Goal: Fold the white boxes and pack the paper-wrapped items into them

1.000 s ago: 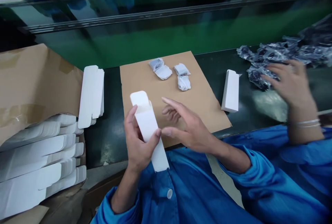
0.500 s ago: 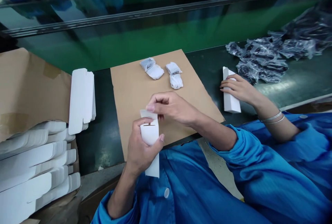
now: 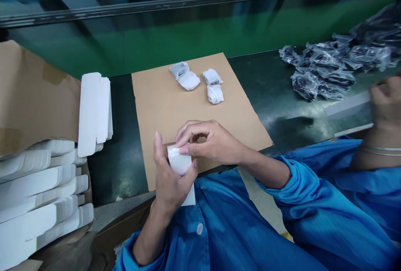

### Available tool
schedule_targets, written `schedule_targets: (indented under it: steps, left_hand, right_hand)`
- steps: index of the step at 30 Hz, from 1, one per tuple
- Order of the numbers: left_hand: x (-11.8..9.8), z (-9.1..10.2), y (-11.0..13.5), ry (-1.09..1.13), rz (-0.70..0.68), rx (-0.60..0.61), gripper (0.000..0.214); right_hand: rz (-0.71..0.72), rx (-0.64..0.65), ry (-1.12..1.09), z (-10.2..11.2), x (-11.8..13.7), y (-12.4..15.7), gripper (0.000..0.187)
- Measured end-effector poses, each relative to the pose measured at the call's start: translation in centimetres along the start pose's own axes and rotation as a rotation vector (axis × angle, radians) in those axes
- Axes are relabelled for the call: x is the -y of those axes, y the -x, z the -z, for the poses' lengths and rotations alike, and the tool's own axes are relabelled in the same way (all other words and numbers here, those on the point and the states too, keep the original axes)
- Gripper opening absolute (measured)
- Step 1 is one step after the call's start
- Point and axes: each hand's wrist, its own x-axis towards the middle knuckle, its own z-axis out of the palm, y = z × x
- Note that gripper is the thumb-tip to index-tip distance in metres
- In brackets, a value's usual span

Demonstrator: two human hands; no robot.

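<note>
A narrow white cardboard box [image 3: 179,163] is upright at the near edge of a brown cardboard sheet [image 3: 163,112]. My left hand [image 3: 171,181] wraps round its body, thumb on the right side and index finger raised. At the top, my right hand [image 3: 211,142] pinches the box's end flap, which lies folded over the opening. Whether anything is inside the box is hidden. Beyond my hands, two white items in clear wrapping, a left packet [image 3: 185,76] and a right packet [image 3: 213,86], lie on the sheet.
Flat white cartons [image 3: 94,112] lean by an open brown carton [image 3: 34,95] holding several more. Bagged dark items [image 3: 322,70] are heaped at the right. A co-worker's blurred hand [image 3: 387,99] is beside a grey-white box [image 3: 347,106]. A green wall [image 3: 156,49] borders the bench.
The box's raised top flap has been folded down by my right hand. My left index finger has lifted. The co-worker's hand and a white box have moved right.
</note>
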Motion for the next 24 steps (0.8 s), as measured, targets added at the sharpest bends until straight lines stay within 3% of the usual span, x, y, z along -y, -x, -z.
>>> schedule_targets:
  steps: [5,8,10,12,15,18,20,22,24]
  left_hand:
    - [0.2,0.9,-0.1,-0.093,0.02,0.059,0.085]
    - [0.3,0.9,-0.1,-0.071,0.07,0.084,0.081]
    - [0.2,0.6,-0.1,-0.046,0.106,0.112,0.081]
    - [0.2,0.2,-0.4,-0.001,0.16,0.123,0.08]
    - [0.3,-0.7,-1.7,0.143,0.318,0.016,0.066]
    - [1.1,-1.3,-3.7,0.487,0.535,-0.205,0.045]
    - [2.1,-1.3,-4.9,0.664,0.596,-0.337,0.041]
    - [3.2,-0.7,-5.5,0.584,0.547,-0.374,0.044]
    - [4.1,0.5,-5.3,0.237,0.382,-0.3,0.052]
  right_hand:
    - [0.209,-0.088,0.134,-1.4,-1.4,1.2,0.015]
    - [0.38,-0.233,0.278,-2.8,-2.8,1.9,0.013]
    - [0.433,-0.319,0.356,-3.3,-3.4,2.2,0.012]
    - [0.431,-0.284,0.42,-2.8,-3.5,2.0,0.016]
    - [0.292,-0.253,0.607,0.1,-2.9,0.7,0.025]
    - [-0.014,-0.476,1.073,4.2,-2.6,-1.4,0.048]
    - [-0.204,-0.537,1.312,6.3,-2.7,-2.6,0.046]
    - [-0.296,-0.509,1.373,7.8,-2.8,-3.0,0.038]
    - [-0.286,-0.451,1.277,8.8,-2.8,-2.6,0.034]
